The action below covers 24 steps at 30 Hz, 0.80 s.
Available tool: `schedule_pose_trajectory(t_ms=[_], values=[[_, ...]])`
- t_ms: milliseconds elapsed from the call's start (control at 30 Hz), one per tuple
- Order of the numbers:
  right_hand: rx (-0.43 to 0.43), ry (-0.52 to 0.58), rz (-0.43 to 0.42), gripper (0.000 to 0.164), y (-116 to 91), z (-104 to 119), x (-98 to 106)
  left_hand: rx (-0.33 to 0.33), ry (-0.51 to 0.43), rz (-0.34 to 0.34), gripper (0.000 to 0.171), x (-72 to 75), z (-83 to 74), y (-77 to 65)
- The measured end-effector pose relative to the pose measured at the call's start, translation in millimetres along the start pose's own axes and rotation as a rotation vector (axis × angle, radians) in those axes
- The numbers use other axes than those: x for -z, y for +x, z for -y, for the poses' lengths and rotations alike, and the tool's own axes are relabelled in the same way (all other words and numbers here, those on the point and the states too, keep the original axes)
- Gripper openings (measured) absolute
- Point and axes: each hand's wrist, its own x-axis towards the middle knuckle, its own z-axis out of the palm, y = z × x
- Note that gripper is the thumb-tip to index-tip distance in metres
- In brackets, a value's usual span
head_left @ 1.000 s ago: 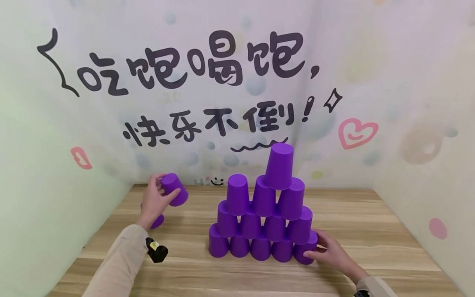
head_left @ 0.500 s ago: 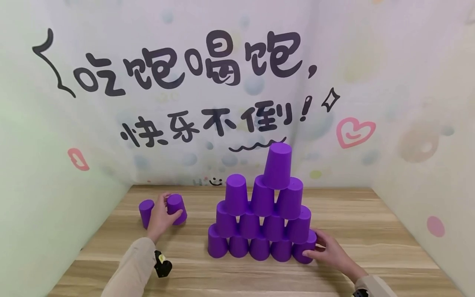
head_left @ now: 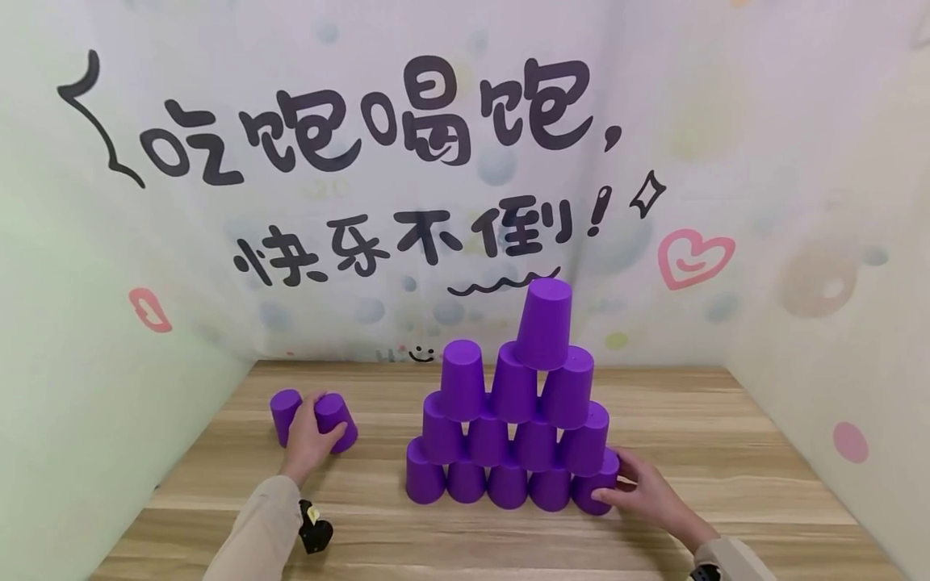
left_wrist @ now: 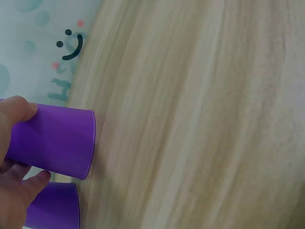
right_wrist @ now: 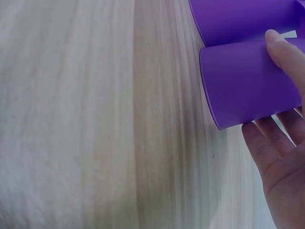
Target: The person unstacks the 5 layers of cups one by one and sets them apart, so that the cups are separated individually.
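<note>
My left hand (head_left: 308, 442) grips an upside-down purple cup (head_left: 337, 421) low at the table's left side. Thumb and fingers lie on opposite sides of that cup (left_wrist: 55, 140) in the left wrist view. Just left of it stands a second purple cup (head_left: 284, 411), partly hidden by the hand. Upside-down purple cups form a stepped pyramid (head_left: 488, 440) right of centre, a single cup (head_left: 546, 323) on top. At its base, my right hand (head_left: 647, 494) holds the rightmost cup (right_wrist: 252, 83) between thumb and fingertips.
The wood-grain table (head_left: 378, 532) carries everything. Behind it hangs a pale printed backdrop (head_left: 349, 210) with black writing, and pale side walls (head_left: 821, 347) flank the tabletop. A black device (head_left: 315, 528) is strapped on the left wrist.
My left hand has brought its cup down from the air to the table beside the second cup, then slightly nearer and left. The right hand and the pyramid stay put.
</note>
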Motion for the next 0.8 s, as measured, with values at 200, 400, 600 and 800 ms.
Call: schedule_pose_trajectory(t_ms=[200,400,600,800], values=[[-0.002,0.003,-0.006,0.052,-0.6,1.0,1.3,-0.033,-0.003,-0.040,0.061,-1.6,0.0,0.0],[0.001,0.000,-0.011,0.052,-0.8,0.4,1.4,-0.059,-0.015,-0.101,0.058,-4.8,1.0,0.6],[0.004,-0.004,-0.020,0.052,-1.2,-2.1,1.0,0.023,0.011,-0.048,0.060,-3.2,-0.7,6.0],[0.004,0.000,-0.018,0.053,-1.1,-3.5,0.5,0.023,0.022,-0.062,0.060,-3.3,1.2,6.0]])
